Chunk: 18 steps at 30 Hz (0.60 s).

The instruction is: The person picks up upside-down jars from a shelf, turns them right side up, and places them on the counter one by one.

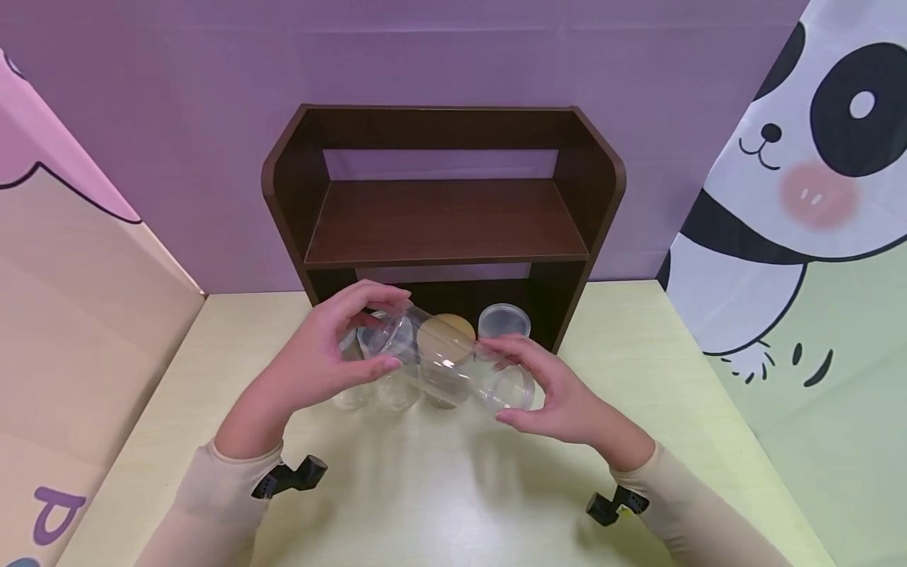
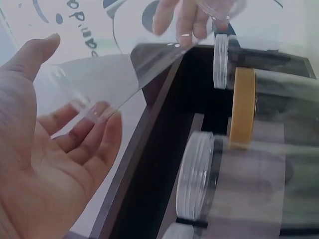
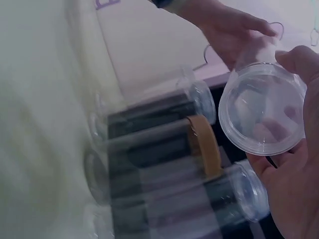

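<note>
A clear plastic jar (image 1: 453,364) is held aslant above the table between both hands, its left end higher than its right. My left hand (image 1: 333,346) grips the upper end, thumb below and fingers over it. In the left wrist view, the curled fingers (image 2: 82,137) touch the jar wall. At the lower end, my right hand (image 1: 549,390) holds the jar between thumb and fingers. The right wrist view looks onto that jar's round ringed end (image 3: 262,109), which is see-through.
Several clear jars stand behind the held one, by a dark brown wooden shelf (image 1: 446,220). One has a tan lid (image 2: 243,107); another has a clear lid (image 1: 505,319). The pale table (image 1: 397,488) reaches toward me. A purple backdrop (image 1: 453,55) hangs behind.
</note>
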Each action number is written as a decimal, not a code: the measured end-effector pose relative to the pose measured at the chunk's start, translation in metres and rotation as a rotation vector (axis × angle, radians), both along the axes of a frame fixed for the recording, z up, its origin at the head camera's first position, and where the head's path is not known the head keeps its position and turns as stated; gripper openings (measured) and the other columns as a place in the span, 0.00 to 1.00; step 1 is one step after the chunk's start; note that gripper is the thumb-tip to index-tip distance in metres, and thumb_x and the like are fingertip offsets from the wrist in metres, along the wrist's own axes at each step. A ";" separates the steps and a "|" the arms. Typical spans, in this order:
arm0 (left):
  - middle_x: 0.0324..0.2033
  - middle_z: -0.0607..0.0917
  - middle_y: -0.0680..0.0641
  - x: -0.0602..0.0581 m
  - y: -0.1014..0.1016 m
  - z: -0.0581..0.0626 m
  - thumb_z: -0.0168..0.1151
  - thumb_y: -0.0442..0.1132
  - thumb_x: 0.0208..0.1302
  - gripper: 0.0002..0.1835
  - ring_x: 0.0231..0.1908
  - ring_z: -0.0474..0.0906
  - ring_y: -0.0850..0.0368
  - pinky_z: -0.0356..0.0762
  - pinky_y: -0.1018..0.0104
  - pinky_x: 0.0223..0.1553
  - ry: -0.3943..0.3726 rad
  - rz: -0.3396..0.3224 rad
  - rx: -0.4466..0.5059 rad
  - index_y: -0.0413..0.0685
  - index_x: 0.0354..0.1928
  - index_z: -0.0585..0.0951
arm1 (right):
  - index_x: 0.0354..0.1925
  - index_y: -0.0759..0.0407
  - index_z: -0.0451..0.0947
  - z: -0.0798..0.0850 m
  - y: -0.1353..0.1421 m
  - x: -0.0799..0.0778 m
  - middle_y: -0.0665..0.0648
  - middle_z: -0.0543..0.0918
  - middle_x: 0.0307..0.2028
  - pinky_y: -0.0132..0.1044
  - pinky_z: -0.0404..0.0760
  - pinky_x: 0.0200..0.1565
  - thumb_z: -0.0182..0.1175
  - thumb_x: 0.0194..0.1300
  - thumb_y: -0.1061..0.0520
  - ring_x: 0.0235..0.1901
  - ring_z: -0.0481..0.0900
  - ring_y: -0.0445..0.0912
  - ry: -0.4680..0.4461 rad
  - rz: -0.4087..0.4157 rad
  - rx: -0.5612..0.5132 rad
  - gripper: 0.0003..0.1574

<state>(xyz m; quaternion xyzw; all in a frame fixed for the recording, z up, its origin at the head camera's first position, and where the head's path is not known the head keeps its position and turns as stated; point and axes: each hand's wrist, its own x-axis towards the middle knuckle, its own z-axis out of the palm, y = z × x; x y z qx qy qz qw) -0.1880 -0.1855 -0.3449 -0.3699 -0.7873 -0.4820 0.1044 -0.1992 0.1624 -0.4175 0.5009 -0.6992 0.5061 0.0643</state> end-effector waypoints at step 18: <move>0.64 0.82 0.53 0.008 -0.019 -0.023 0.90 0.37 0.55 0.40 0.63 0.80 0.53 0.86 0.56 0.64 -0.186 0.037 -0.149 0.50 0.68 0.79 | 0.70 0.66 0.77 0.019 0.017 -0.013 0.60 0.81 0.69 0.41 0.80 0.69 0.78 0.56 0.71 0.71 0.76 0.52 -0.009 -0.042 0.038 0.43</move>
